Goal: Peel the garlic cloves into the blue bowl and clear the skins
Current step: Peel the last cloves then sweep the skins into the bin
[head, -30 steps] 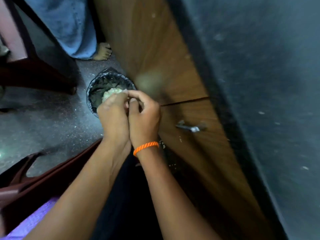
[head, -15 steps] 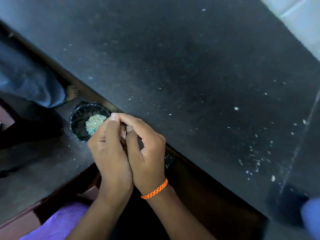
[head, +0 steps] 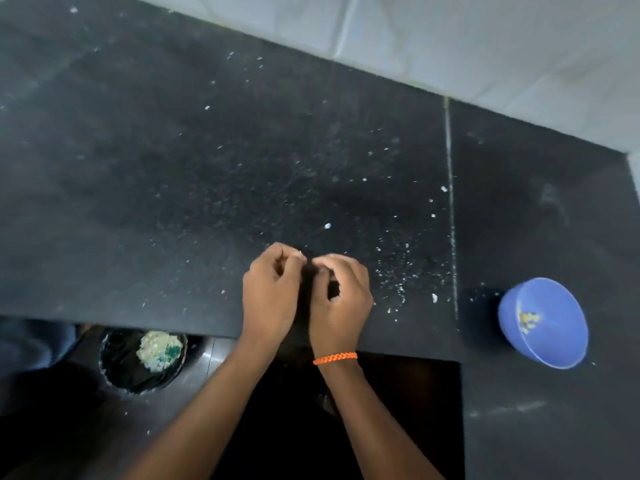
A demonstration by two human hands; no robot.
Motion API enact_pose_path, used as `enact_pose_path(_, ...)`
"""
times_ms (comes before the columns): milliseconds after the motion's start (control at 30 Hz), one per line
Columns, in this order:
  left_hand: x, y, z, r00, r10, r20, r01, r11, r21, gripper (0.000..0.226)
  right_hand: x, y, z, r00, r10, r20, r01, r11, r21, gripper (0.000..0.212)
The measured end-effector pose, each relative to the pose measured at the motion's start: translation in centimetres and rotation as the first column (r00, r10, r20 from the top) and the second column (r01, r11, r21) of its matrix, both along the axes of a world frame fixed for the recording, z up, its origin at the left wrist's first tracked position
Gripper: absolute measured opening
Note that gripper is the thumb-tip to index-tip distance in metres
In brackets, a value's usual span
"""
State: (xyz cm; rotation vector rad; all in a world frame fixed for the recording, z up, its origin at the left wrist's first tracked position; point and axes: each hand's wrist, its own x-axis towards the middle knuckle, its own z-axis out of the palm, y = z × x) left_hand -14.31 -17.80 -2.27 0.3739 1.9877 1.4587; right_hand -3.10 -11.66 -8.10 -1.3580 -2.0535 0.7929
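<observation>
Two hands over my dark surface [head: 173, 188], near its front edge. Left hand [head: 268, 296] has fingers curled, tips pinching a tiny pale fleck [head: 300, 252], likely a garlic skin scrap, too small to be sure. Right hand [head: 341, 303] also curled, fingertips almost touching the left's; I cannot tell whether it holds anything. Orange bracelet [head: 335, 358] on right wrist. Blue bowl [head: 543, 322] sits on the surface well right of the hands, a few yellowish bits inside, blurred. White skin flecks [head: 398, 289] scattered on the surface just right of the right hand, more further out. Black-lined bin [head: 142, 362] on the floor near left, below the surface edge, with a pale heap of skins [head: 157, 349] in it. Pale tiled wall [head: 485, 46] far right. No readable writing. Nothing between hands and bowl.
</observation>
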Motion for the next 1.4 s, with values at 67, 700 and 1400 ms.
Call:
enact_pose_path(67, 0.3, 1.6, -0.1, 0.957, -0.145, -0.252, 0.126, 0.988, -0.092, 0.018, 2.0, 0.8, 2.3, 0.992, -0.109, -0.069, 0.114, 0.991, 0.076, 0.028)
enact_pose_path(700, 6.6, 9.2, -1.4, 0.451, -0.813, -0.37, 0.838, 0.528, -0.14, 0.054, 8.4, 2.5, 3.6, 0.959, -0.272, 0.073, 0.277, 0.959, -0.054, 0.05)
enact_pose_path(1400, 7.7, 12.4, -3.0, 0.367, -0.728, -0.578, 0.786, 0.576, -0.226, 0.05, 9.2, 18.2, 3.8, 0.893, 0.046, 0.448, -0.078, 0.996, 0.052, 0.063)
